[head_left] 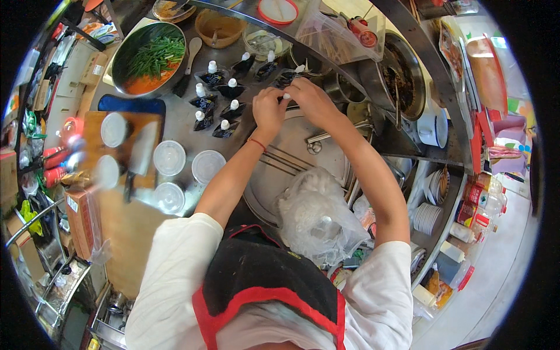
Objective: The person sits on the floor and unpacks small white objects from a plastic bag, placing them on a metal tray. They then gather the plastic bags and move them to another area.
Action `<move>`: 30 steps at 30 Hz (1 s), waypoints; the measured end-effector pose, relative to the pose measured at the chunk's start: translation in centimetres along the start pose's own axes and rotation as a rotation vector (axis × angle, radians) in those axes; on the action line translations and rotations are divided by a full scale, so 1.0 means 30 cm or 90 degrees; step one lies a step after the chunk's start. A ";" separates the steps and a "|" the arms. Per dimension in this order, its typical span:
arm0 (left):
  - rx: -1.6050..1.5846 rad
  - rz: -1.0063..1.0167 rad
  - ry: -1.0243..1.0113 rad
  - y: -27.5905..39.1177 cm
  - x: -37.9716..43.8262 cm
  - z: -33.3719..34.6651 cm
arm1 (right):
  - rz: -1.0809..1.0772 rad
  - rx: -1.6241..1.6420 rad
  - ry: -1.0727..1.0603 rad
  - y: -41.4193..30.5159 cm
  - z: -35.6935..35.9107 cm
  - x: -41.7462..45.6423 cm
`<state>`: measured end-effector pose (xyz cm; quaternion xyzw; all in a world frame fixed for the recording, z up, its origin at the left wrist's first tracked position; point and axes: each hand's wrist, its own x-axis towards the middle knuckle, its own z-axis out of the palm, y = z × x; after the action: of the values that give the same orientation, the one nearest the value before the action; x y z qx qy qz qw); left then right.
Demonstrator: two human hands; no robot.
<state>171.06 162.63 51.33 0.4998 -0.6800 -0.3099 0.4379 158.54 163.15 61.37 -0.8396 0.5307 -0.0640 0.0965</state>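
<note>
My left hand (pixel 267 111) and my right hand (pixel 311 101) meet beyond the round metal lid. Between their fingertips is a small white cap (pixel 286 96) with something dark beside it, probably a spout pouch mostly hidden by the hands. Just past my right hand lies a dark-filled spout pouch (pixel 286 78) with a white cap. To the left of my hands several similar spout pouches (pixel 230 90) stand or lean on the steel counter (pixel 175 127), their white caps upward. Under my forearms, metal skewers or chopsticks (pixel 284 158) rest on the large round metal lid (pixel 262 188).
A bowl of chopped greens and shredded carrot (pixel 157 57) stands back left. A cleaver (pixel 143 148) lies on a wooden board (pixel 94 131) near lidded plastic cups (pixel 169 158). A clear plastic bag (pixel 321 214) sits close before me; a pot of dark sauce (pixel 400 83) is at right.
</note>
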 end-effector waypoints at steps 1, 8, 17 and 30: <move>0.009 0.013 -0.002 0.011 0.000 -0.007 | -0.012 -0.037 -0.019 -0.007 -0.006 -0.004; -0.065 0.023 -0.032 0.133 -0.001 -0.080 | 0.166 -0.141 -0.146 -0.116 -0.150 -0.024; -0.105 0.081 -0.097 0.279 -0.041 -0.228 | 0.122 -0.110 -0.118 -0.235 -0.282 -0.121; -0.079 0.128 -0.183 0.360 -0.102 -0.374 | -0.157 -0.346 -0.041 -0.356 -0.389 -0.219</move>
<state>177.17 169.05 64.48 0.3518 -0.7619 -0.3739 0.3949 162.66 172.44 75.15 -0.8945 0.4191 0.0955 -0.1233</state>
